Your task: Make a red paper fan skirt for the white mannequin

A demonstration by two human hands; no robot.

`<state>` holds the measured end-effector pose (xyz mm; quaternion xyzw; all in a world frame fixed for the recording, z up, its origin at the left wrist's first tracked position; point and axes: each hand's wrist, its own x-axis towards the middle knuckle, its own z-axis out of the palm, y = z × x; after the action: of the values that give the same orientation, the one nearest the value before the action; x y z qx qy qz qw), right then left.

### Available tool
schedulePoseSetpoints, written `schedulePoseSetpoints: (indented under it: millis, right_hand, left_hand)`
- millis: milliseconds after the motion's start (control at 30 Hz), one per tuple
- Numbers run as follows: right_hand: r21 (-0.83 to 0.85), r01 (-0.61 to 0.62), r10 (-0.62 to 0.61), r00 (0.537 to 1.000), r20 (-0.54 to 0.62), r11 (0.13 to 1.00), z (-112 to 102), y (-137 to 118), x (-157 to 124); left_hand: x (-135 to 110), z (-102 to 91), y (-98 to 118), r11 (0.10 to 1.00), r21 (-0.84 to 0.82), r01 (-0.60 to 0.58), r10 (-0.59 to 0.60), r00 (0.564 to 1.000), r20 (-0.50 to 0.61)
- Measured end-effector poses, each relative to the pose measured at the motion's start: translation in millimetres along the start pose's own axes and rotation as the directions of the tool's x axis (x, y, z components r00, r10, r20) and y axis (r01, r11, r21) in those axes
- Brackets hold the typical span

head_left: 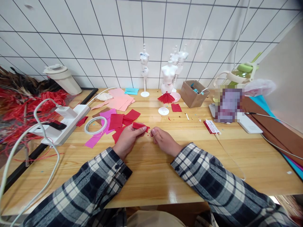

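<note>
While the narrow red paper [138, 125] is pinched between thumb and fingers of the left hand [126, 139] over the table [146, 179], its right end is seen ragged (red crumbs [148, 131] are scattered nearby) and turned toward the right hand [165, 140]. There the fingers are curled closed, though whether anything is gripped cannot be made out.

Upper centre of frame: mannequins [145, 64] standing on table [151, 183], wall [94, 19] behind; box [188, 96] just right of them, small items [195, 89] in it. Upper left: tumbler [63, 80], behind power strip [75, 118]. Left of centre: paper pieces [116, 121] overlapping, tape roll [86, 128] partly on them. Centre: left hand [127, 138] with paper strip [138, 125] in it, right hand [165, 141] just to right. Upper right: bottle [241, 75]; long sheets [273, 126] before it, along right edge of frame.
</note>
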<state>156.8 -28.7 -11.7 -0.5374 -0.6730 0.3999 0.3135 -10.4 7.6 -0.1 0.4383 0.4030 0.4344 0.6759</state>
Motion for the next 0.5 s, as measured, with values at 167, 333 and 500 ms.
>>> schedulePoseSetpoints:
  millis: [167,333,500]
  right_hand:
    - [-0.001,-0.005,0.005,1.000,-0.003,1.000,0.8,0.8,0.4]
    - [0.019,-0.009,0.009,1.000,-0.005,1.000,1.0,2.2,0.6]
    - [0.044,-0.004,0.005,1.000,-0.010,0.999,2.4,0.0,0.1]
  left_hand:
    - [-1.1,0.4,-1.1,1.000,-0.002,-0.019,0.019,1.000,0.005]
    - [-0.9,1.1,-0.9,1.000,0.007,-0.017,0.017,1.000,0.012]
    - [-1.1,0.8,-0.9,0.999,0.026,-0.031,0.030,0.999,0.025]
